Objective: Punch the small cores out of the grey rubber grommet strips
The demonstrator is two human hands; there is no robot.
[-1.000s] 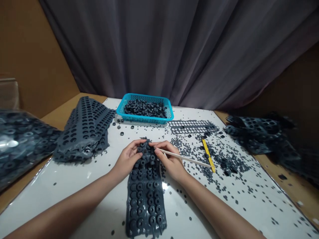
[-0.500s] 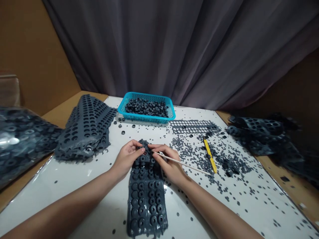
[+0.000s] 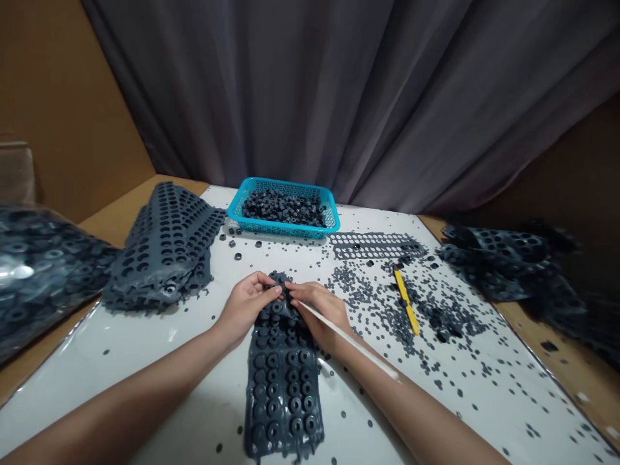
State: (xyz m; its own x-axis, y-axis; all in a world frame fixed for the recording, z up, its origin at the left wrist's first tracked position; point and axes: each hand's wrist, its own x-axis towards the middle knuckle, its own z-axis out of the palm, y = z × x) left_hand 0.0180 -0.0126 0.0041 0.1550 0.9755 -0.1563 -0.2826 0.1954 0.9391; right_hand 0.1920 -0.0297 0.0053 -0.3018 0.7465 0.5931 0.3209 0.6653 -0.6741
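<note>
A dark grey rubber sheet (image 3: 285, 387) with rows of moulded rings lies lengthwise in front of me, its far end lifted and curled between my hands. My left hand (image 3: 247, 303) pinches the left side of that raised end between thumb and fingers. At the right side of the same end, my right hand (image 3: 322, 313) is closed around a thin white stick (image 3: 351, 339). The stick's near part slants down to the right over my right forearm. Its tip is hidden at the fingers and the sheet.
Dark rings fill a blue basket (image 3: 285, 227) at the back. Perforated sheets (image 3: 159, 252) are piled left, beside a clear bag of rings (image 3: 43, 278). A yellow cutter (image 3: 405, 302) lies among scattered small discs. A flat perforated strip (image 3: 375, 246) and crumpled sheets (image 3: 508, 258) are further right.
My right hand has turned, so the white stick's free end has swung down and towards me. My left hand stays pinched on the sheet's far end.
</note>
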